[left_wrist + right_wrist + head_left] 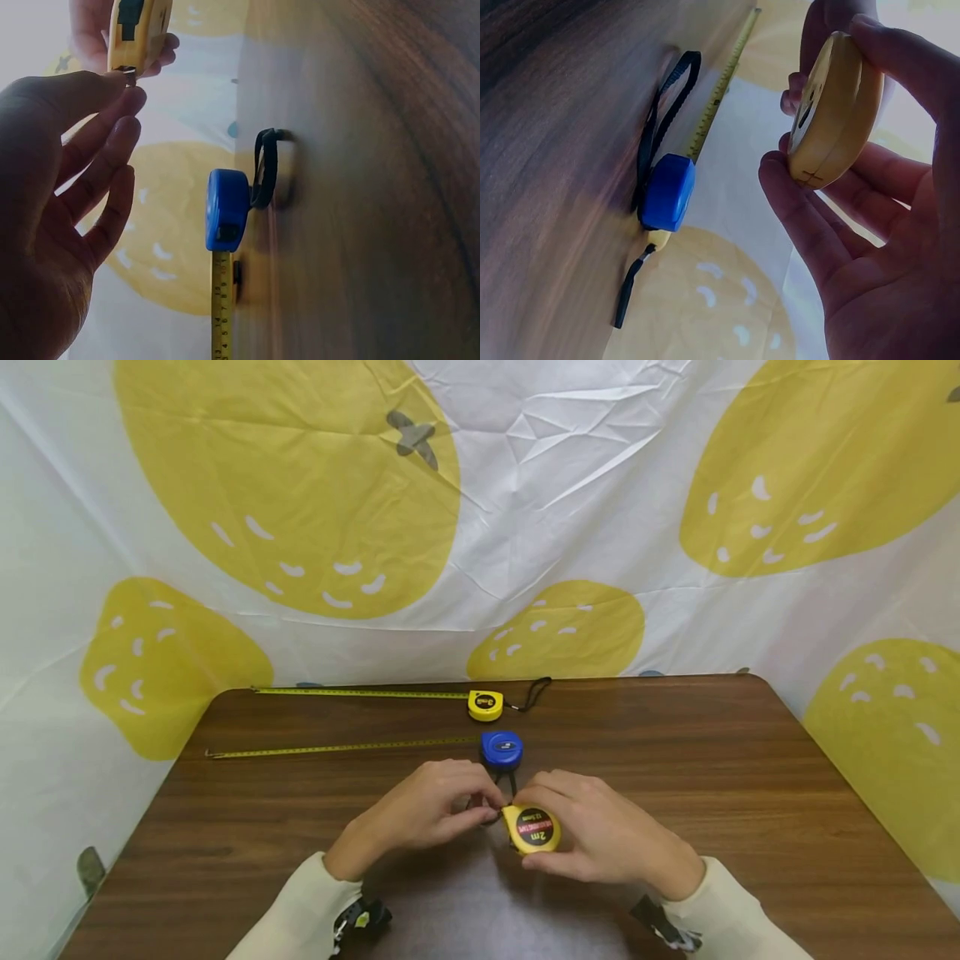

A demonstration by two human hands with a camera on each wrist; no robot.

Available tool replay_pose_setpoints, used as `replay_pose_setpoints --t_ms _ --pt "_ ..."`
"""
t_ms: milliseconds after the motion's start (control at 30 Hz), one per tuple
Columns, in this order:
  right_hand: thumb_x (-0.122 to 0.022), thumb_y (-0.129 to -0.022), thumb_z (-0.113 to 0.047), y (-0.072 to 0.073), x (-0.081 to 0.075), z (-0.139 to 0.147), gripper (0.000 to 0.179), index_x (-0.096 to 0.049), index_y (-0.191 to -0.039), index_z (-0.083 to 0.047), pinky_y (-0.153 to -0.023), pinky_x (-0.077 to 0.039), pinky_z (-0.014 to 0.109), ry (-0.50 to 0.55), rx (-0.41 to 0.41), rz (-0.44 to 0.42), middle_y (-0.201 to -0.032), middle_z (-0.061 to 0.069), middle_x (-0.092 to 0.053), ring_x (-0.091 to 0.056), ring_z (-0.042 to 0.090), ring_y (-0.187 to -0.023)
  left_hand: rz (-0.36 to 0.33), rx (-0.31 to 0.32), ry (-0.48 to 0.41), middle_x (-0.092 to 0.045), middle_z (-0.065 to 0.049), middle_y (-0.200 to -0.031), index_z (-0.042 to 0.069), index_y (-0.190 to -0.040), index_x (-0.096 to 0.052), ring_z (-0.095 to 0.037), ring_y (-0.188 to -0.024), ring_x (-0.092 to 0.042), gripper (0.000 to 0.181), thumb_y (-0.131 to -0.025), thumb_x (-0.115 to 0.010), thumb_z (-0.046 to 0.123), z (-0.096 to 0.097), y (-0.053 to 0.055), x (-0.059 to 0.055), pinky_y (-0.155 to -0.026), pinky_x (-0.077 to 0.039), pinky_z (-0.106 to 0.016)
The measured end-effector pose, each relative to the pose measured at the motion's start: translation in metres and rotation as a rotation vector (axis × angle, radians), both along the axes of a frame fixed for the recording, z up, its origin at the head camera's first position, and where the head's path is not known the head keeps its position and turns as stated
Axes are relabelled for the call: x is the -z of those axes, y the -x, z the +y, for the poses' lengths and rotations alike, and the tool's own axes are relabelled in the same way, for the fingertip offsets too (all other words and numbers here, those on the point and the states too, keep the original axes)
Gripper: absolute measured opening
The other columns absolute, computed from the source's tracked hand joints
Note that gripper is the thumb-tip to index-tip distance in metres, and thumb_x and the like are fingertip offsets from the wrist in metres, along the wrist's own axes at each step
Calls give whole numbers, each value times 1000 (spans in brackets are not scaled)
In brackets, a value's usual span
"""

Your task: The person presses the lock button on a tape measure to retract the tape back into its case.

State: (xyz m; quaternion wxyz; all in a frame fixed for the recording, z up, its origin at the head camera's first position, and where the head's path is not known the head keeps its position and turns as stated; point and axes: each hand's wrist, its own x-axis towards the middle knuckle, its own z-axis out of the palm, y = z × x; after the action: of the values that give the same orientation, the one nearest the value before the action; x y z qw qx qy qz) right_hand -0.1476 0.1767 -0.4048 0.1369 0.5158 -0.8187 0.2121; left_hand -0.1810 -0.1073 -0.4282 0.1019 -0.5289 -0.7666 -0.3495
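Note:
A round yellow tape measure (534, 828) with a "2m" label is held up off the table by my right hand (607, 827), thumb and fingers gripping its edges. At its left side my left hand (431, 806) pinches the small metal end hook (129, 73) between thumb and fingertip. The blade shows only as a short tip at the case mouth. Just beyond the hands, a blue tape measure (502, 750) stands with its blade (345, 747) drawn out to the left and its black strap (264, 169) towards me.
Farther back, another yellow tape measure (486, 705) lies with its blade (360, 693) stretched left and a black wrist strap (536, 692) at its right. All rest on a brown wooden table (712, 760). A white cloth (562, 527) with yellow fruit prints hangs behind.

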Motion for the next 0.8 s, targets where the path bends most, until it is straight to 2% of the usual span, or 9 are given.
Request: replay_pose_setpoints --t_ms 100,300,533,800 --pt "-86 -95 -45 1 -1 2 48 -71 -125 -11 -81 -57 29 -1 9 -8 -112 -8 -67 -63 7 -95 -1 0 -4 -76 6 -107 13 -111 -79 -11 -96 -70 11 -101 -80 9 -2 2 -1 -87 -56 -27" --pt "-95 -84 -37 6 -3 9 51 -71 -123 -12 -80 -58 29 -4 39 -21 -111 -9 -67 -63 6 -94 -8 -20 -1 -75 7 -104 12 -110 -79 -12 -95 -71 12 -100 -80 7 -10 7 -3 -86 -57 -27" --pt "-98 -80 -34 15 -3 21 53 -72 -121 -13 -78 -58 30 -21 100 -69 -111 -10 -67 -62 5 -94 -28 -66 -27 -75 6 -103 10 -109 -79 -9 -92 -69 13 -98 -82 5 -24 15 -2 -80 -61 -35" --pt "-98 -77 -34 25 -4 40 50 -71 -116 -17 -73 -55 27 -72 185 -154 -102 -15 -62 -60 3 -85 -29 -142 -74 -75 7 -101 12 -107 -79 -9 -90 -69 15 -97 -83 2 -43 22 -3 -77 -62 -41"
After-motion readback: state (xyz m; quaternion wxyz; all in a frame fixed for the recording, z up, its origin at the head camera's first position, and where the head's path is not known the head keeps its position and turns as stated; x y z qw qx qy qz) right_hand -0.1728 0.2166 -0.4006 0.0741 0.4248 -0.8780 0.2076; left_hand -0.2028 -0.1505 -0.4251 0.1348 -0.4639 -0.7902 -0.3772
